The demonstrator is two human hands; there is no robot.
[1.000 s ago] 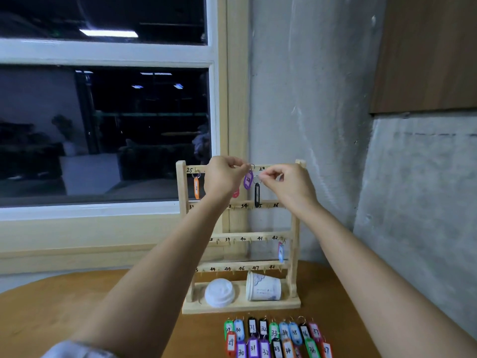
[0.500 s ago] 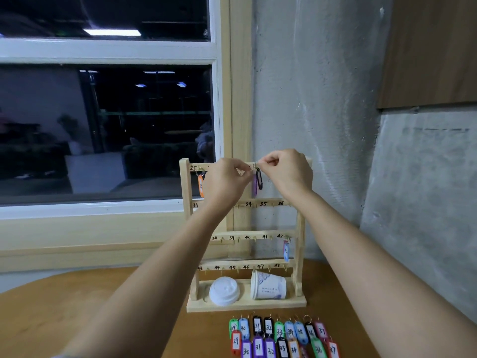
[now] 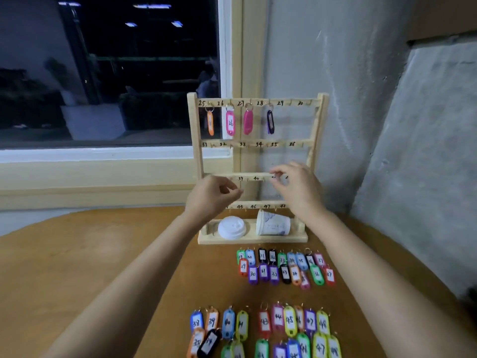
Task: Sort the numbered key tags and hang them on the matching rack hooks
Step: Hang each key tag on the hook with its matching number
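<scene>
The rack point(image 3: 194, 130) is stood at the back of the surface point(image 3: 103, 259), against the wall point(image 3: 361, 99), with the window point(image 3: 103, 73) behind it to the left. Four tags point(image 3: 230, 123) are hung along the left of its top rail. On its base a lid point(image 3: 231, 227) is laid at left and a cup point(image 3: 273, 224) on its side at right. Just before the rack, loose tags point(image 3: 286, 273) are laid in two rows. Nearer still, more tags point(image 3: 289, 320) are laid in two further rows.

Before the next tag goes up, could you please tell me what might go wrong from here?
The tags on the table lie packed and overlapping, so lifting one could drag its neighbours out of order. The left hand and right hand hover close to the rack, so a bump might shift it or shake hung tags loose.
</scene>
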